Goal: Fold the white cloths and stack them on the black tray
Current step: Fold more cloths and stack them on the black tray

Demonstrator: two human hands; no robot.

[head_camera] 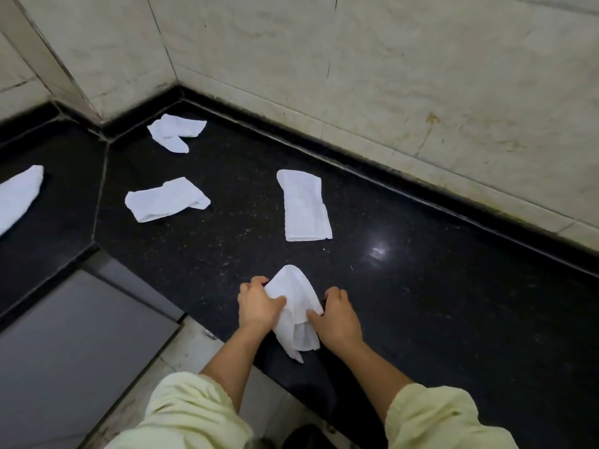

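The white cloth (296, 306) sat bunched at the near edge of the black worktop (421, 303), its upper part rising in a loose peak and its lower end trailing toward the person. Crumpled as it was, it looked likely to fold crooked unless it was first spread flat. The trailing end could also slide off the worktop's edge if the grip slackened.

The cloth lay between the two hands. The left hand (257, 307) gripped its left side, fingers curled over the fabric and thumb pressed onto it. The right hand (338, 324) pinched its right side, thumb on the cloth and fingers curled behind.

Farther out, four more lay apart on the worktop, unstacked:
- a roughly folded cloth (306, 205) beyond the hands
- a rumpled cloth (167, 199) to the left
- a second rumpled cloth (175, 131) near the wall corner
- a far-left cloth (17, 196) cut off by the frame

The black tray could not be made out against the dark worktop.
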